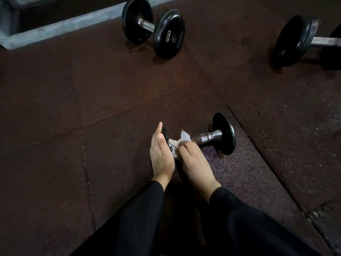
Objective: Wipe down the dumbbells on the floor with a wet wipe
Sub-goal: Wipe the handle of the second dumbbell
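We look down on a small dumbbell (212, 136) lying on dark rubber floor tiles (129, 89), just ahead of the person's two arms in black sleeves (245, 222). The left hand (161, 154) has its fingers straight, pressed flat against the near end plate (164, 133), which is mostly hidden behind the palm; that grip is open, bracing rather than clasping. The right hand (193, 159) curls its fingers round a crumpled white wet wipe (181, 142), holding it against the chrome handle (206, 137) next to the near plate. Part of the wipe sticks up above the knuckles, and another part hangs down between the two hands. The far end plate (224, 133), black and round, stands on its edge on the floor, w/ a dark wet-looking patch beside its base.

Two more dumbbells wait farther off. One black-plated dumbbell (154, 26) rests at top centre, near a grey metal frame rail (64, 26) that runs along the top left. Its plates carry small labels, too blurred for us to read. A larger dumbbell (302, 39) sits at top right, well apart from the first, cut off by the frame edge. Seams btwn tiles run diagonally across the floor, one passing just beside the small dumbbell's far plate.
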